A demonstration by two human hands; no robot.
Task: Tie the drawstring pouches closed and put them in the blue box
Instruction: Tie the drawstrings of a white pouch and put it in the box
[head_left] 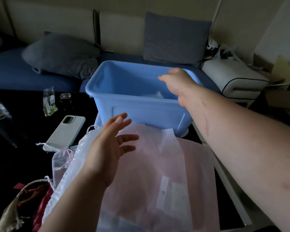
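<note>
Right hand [176,81] hangs over the blue box [141,113], fingers loose and empty; left hand [110,148], fingers spread, hovers over the pink pouch [166,158].

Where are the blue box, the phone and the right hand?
blue box [141,113]: head view, front wall.
phone [65,131]: head view, back of case.
right hand [176,81]: head view, back of hand.

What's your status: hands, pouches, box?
Left hand open over large sheer pink drawstring pouch. Right hand open above pale blue plastic box, holding nothing. White sheer item inside box. Nothing blocking.
</note>
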